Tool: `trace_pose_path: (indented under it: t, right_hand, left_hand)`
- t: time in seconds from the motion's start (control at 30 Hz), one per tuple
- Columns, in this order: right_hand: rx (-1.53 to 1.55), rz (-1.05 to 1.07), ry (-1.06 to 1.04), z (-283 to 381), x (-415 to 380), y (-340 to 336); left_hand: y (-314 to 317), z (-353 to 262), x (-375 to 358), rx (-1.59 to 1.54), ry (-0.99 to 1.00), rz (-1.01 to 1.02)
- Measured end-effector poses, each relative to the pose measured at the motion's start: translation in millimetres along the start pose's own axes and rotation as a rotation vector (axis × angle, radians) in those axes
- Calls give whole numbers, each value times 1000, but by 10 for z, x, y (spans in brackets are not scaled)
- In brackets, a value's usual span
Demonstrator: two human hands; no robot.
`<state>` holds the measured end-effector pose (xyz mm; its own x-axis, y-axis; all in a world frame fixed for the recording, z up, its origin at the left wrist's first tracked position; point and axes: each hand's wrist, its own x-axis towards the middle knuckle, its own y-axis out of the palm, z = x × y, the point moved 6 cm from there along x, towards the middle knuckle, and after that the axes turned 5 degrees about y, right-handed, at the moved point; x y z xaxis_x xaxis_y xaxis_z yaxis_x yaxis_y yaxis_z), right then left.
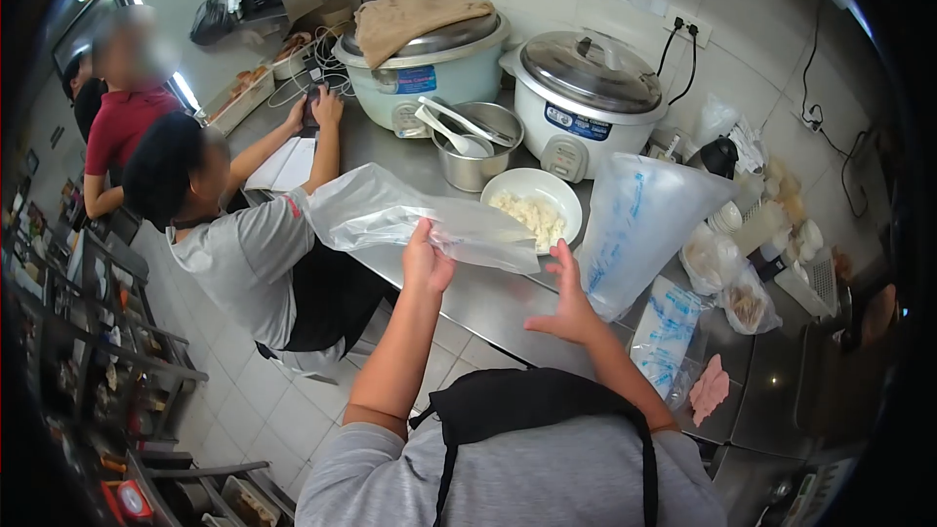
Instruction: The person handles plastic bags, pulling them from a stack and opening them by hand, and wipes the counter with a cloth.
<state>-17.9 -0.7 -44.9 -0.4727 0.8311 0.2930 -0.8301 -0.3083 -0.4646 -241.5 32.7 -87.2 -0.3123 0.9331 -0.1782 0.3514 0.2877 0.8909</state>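
A clear plastic bag (390, 215) stretches over the steel counter, its near edge pinched by my left hand (427, 259). To the right, my right hand (566, 303) is raised with its fingers apart and nothing in it, close to the bag's right end. Just behind the bag sits a white bowl (568, 193) with crumbled white food (532, 218), partly covered by the plastic. A steel pot (473, 168) holding white-handled utensils stands behind the bowl. Right of my right hand is a large translucent bag (649, 220) with blue print.
Two rice cookers (422, 88) (589, 127) stand against the wall, a brown cloth (420, 21) on one. At the left a co-worker (244, 254) sits with an open notebook (283, 166); other people are behind. Packed bags (669, 327) and a pink cloth (710, 389) lie at right.
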Motion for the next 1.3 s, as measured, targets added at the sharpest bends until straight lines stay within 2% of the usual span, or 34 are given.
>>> trace_pose_path:
  t: [0.1,0.2,0.3,0.4,0.5,0.6,0.67,0.7,0.8,0.83,0.9,0.93,1.0,1.1,1.2,1.3]
  right_hand:
    - [27,-79,45,186,56,25]
    - [1094,-89,615,-249,119,127]
    - [1235,216,697,-319,113,298]
    - [1094,255,839,-438,-35,428]
    - [716,85,707,-679,-51,404]
    - [203,19,622,-751,-14,246]
    - [147,2,526,-784,-35,226]
    - [120,-9,484,-793,-41,229]
    - [213,38,392,-731,-42,390]
    - [197,49,346,-660,-42,444]
    - [169,65,248,-408,-11,521]
    - [84,107,272,-288,-9,551]
    - [-87,184,312,-94,11,567]
    - [-143,132,138,-43,15,591]
    - [-106,135,23,-71,16,642]
    - [110,113,56,-47,6,657]
  left_hand:
    - [-34,166,-55,18,-10,-15]
    - [-77,258,-157,61,-13,3]
    - [-155,266,-285,84,19,-48]
    - [-230,234,-425,126,51,-101]
    - [-627,314,-395,279,100,-68]
    - [-616,438,-840,422,-463,-28]
    - [-1022,542,-996,841,-845,395]
    - [-773,386,-1187,1090,-839,473]
    - [-221,225,-1373,1041,-706,839]
    - [-137,194,-1304,1013,-654,744]
    - [-30,193,-1076,1142,-359,567]
    - [10,192,-997,1200,-209,479]
    - [1,311,-975,1206,-174,435]
    - [-106,499,-967,1193,-124,406]
    - [-187,541,-938,1179,-32,370]
    - [-179,482,-908,1136,136,342]
